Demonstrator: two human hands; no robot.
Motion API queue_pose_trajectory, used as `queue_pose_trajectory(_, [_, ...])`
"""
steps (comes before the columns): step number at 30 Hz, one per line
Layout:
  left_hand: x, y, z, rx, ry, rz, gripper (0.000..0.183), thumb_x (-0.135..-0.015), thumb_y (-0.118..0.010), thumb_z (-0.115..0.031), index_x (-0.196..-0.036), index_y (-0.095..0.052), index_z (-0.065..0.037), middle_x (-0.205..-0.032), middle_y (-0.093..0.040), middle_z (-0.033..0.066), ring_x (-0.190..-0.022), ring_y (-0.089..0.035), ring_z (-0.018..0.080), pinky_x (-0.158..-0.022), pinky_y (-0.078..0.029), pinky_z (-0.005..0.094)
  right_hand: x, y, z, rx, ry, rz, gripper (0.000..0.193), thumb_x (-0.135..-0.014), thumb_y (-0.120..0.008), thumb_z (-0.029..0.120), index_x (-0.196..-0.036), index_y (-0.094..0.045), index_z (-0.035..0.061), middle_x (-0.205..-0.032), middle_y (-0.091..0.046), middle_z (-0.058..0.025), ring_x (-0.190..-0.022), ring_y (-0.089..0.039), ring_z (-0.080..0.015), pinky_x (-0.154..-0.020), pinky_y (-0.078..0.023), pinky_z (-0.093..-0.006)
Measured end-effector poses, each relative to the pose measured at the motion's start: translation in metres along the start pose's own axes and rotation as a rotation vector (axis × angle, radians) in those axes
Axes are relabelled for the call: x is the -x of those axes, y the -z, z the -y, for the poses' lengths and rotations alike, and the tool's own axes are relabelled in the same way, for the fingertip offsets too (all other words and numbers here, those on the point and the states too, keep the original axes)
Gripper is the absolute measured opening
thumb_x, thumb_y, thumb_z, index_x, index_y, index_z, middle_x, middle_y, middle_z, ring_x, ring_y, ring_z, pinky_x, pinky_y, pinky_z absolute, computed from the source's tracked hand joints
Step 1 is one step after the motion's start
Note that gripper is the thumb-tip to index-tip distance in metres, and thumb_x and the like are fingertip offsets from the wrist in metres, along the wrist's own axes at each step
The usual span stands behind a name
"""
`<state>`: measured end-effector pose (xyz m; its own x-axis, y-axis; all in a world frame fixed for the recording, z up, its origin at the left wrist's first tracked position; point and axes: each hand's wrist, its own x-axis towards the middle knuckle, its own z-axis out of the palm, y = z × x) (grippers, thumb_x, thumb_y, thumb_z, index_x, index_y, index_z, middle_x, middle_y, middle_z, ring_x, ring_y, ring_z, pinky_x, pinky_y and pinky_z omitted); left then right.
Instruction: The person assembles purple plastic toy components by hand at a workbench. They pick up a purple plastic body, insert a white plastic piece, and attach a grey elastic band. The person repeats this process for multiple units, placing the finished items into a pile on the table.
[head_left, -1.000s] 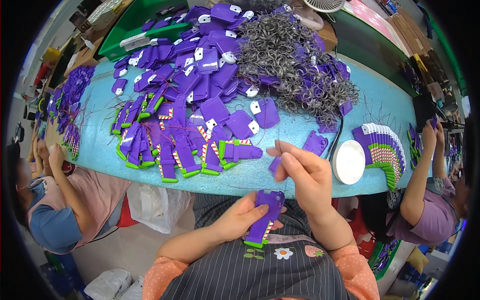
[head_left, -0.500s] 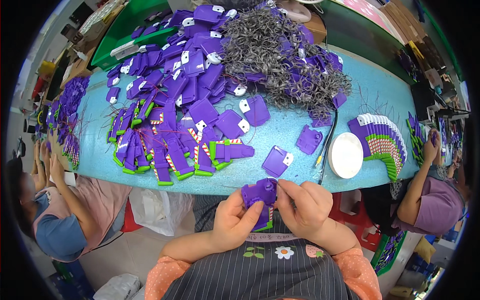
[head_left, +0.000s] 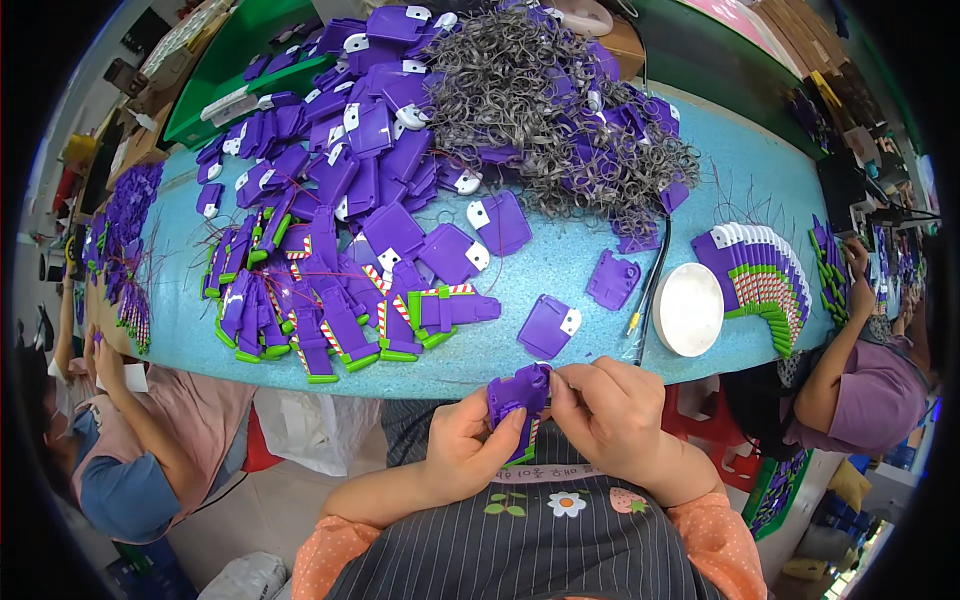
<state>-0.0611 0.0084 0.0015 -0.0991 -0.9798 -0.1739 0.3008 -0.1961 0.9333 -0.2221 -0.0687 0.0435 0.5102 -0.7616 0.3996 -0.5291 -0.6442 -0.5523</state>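
Just in front of the table edge, my left hand (head_left: 472, 440) grips a purple plastic housing (head_left: 516, 393), thumb across its face. Green and striped trim shows at the housing's lower end. My right hand (head_left: 615, 405) is closed in a pinch at the housing's upper right corner. What sits between those fingertips is too small to make out. On the table beyond lie a purple cover with a white corner (head_left: 546, 326) and a bare purple housing (head_left: 613, 280).
Purple covers (head_left: 365, 130) and tangled grey coils (head_left: 540, 100) heap up at the back. Green-trimmed purple pieces with thin wires (head_left: 330, 290) lie at left. A white round dish (head_left: 690, 312), a black cable (head_left: 655, 270) and a fanned row of pieces (head_left: 760, 275) are at right. Co-workers sit on both sides.
The housing in my left hand has turned slightly, its face now narrower to view. My right fingers stay by its corner. The whole view has shifted a little.
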Motion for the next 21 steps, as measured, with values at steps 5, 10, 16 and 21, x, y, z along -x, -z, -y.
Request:
queue_pose_trajectory(5, [-0.007, 0.004, -0.006, -0.471, -0.256, 0.002, 0.028, -0.085, -0.056, 0.000, -0.112, -0.054, 0.007, -0.088, -0.066, 0.0118, -0.064, -0.062, 0.0104, -0.057, -0.049, 0.0246, 0.002, -0.008, -0.002, -0.011, 0.046, -0.058, 0.012, -0.073, -0.069, 0.004, -0.079, -0.059, 0.0008, -0.057, -0.049, -0.0052, -0.043, -0.049, -0.0198, -0.040, -0.038, -0.0302])
queue_pose_trajectory(10, [-0.009, 0.005, -0.017, -0.893, -0.489, 0.134, 0.031, -0.077, -0.059, 0.002, -0.106, -0.053, 0.010, -0.085, -0.064, 0.0163, -0.061, -0.063, 0.0245, -0.053, -0.050, 0.0328, 0.000, -0.009, -0.003, -0.278, -0.151, 0.049, 0.011, -0.079, -0.064, 0.006, -0.076, -0.055, 0.0004, -0.065, -0.052, -0.0099, -0.056, -0.054, -0.0245, -0.051, -0.043, -0.0318])
queue_pose_trajectory(16, [-0.011, 0.002, -0.025, -0.774, -0.428, 0.359, 0.030, -0.080, -0.058, -0.003, -0.108, -0.052, 0.007, -0.080, -0.063, 0.0155, -0.064, -0.064, 0.0249, -0.054, -0.050, 0.0315, -0.011, -0.004, -0.035, -0.616, -0.349, 0.183, 0.011, -0.085, -0.058, 0.007, -0.080, -0.051, -0.0007, -0.069, -0.051, -0.0070, -0.063, -0.051, -0.0153, -0.057, -0.040, -0.0274])
queue_pose_trajectory(21, [0.001, 0.000, -0.027, -0.283, 0.034, 0.304, 0.027, -0.087, -0.054, -0.004, -0.112, -0.051, 0.006, -0.084, -0.066, 0.0110, -0.074, -0.066, 0.0146, -0.063, -0.051, 0.0256, -0.013, -0.016, -0.041, -0.777, -0.526, -0.220, 0.015, -0.094, -0.048, 0.010, -0.082, -0.051, 0.0020, -0.084, -0.048, -0.0007, -0.065, -0.042, -0.0060, -0.058, -0.035, -0.0187])
